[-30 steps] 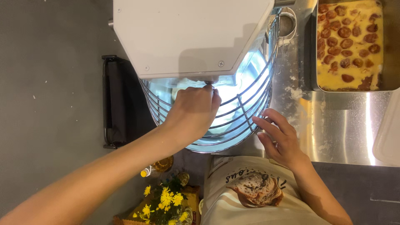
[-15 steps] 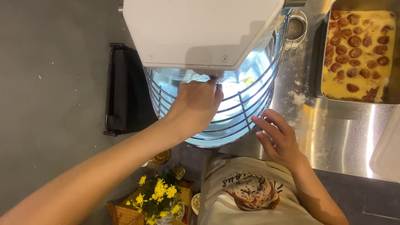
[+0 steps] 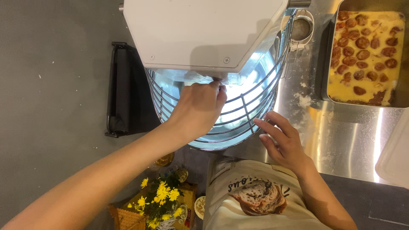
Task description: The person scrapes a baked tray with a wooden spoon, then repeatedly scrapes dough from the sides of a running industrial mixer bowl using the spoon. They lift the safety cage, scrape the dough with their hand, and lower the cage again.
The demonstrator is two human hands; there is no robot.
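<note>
Wire guard (image 3: 247, 115) of the mixer (image 3: 200, 34), closed over the bowl (image 3: 238, 91), is gripped at its top by the curled left hand (image 3: 198, 108). Right hand (image 3: 283, 142), fingers spread, is rested at the guard's rim beside the counter (image 3: 345, 140). Guard not yet raised.

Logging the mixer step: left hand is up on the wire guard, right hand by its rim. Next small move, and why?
Probably swing the wire guard aside with the left hand. That hand rests on the bars just under the white mixer head, the right hand lies open at the guard's lower edge, and the guard covers the bowl. What the left fingertips grip is hidden.
</note>
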